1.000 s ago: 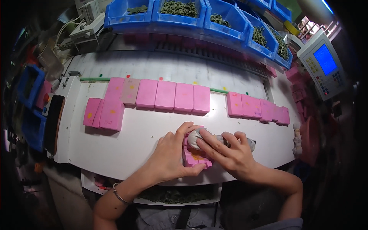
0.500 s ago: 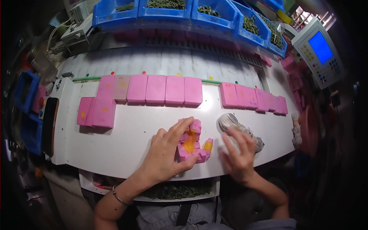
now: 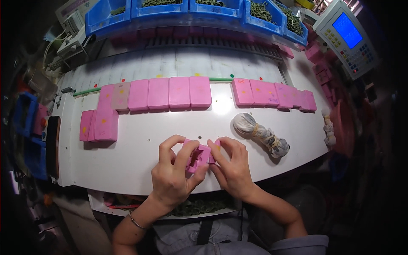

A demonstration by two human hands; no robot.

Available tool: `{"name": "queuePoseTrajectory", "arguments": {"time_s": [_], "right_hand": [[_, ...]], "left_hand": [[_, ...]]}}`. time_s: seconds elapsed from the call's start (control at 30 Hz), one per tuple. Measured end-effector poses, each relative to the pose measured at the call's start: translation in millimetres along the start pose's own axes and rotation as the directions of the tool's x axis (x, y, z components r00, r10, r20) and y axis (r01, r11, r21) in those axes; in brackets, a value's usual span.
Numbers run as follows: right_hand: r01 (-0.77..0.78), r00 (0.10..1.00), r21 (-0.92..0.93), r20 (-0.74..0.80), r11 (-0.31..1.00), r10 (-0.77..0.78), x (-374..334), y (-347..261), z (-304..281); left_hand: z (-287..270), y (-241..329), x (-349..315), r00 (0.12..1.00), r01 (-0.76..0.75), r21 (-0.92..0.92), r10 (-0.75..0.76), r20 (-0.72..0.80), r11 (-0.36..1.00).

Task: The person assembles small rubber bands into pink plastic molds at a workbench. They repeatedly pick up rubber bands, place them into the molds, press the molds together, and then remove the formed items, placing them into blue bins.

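My left hand (image 3: 172,178) grips a pink mould block (image 3: 202,157) with a hollow cavity in its face, fingers over the far side and thumb at the near side. Pinched in my right hand (image 3: 236,172) is a smaller pink piece (image 3: 212,159) with a yellow mark on top. The piece is close against the block's right side; whether they touch or fit together is hidden by my fingers. Both hands are close together, near the front edge of the white table (image 3: 127,165).
Pink blocks (image 3: 179,93) stand in a row along a green strip, with two more (image 3: 106,126) at the left. A tied cloth bundle (image 3: 261,135) lies right of my hands. Beyond are blue bins (image 3: 159,15) of green pieces and a keypad unit (image 3: 348,32). Below the table edge, a drawer holds green pieces (image 3: 199,208).
The pink block was lifted off the table and turned, its cavity no longer showing yellow. My right hand came left from beside the bundle and took hold of the small piece. The view shifted slightly.
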State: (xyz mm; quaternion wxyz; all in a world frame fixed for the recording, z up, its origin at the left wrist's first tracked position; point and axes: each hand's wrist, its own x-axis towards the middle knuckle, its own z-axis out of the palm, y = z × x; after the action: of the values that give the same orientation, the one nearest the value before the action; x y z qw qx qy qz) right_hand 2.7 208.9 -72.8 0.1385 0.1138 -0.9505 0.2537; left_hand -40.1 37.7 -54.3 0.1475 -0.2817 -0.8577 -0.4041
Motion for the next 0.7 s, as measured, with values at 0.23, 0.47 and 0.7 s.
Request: {"name": "queuePoseTrajectory", "arguments": {"time_s": [0.23, 0.47, 0.7], "right_hand": [[0.067, 0.997, 0.594, -0.061, 0.801, -0.038, 30, -11, -35], [0.0, 0.971, 0.721, 0.166, 0.693, -0.174, 62, -23, -38], [0.066, 0.957, 0.224, 0.261, 0.972, -0.125, 57, -30, -33]], "left_hand": [[-18, -9, 3, 0.988, 0.05, -0.21, -0.018, 0.152, 0.976], [-20, -34, -6, 0.896, 0.442, -0.731, -0.224, 0.383, 0.52], [-19, -42, -8, 0.867, 0.497, -0.815, -0.213, 0.451, 0.298]]}}
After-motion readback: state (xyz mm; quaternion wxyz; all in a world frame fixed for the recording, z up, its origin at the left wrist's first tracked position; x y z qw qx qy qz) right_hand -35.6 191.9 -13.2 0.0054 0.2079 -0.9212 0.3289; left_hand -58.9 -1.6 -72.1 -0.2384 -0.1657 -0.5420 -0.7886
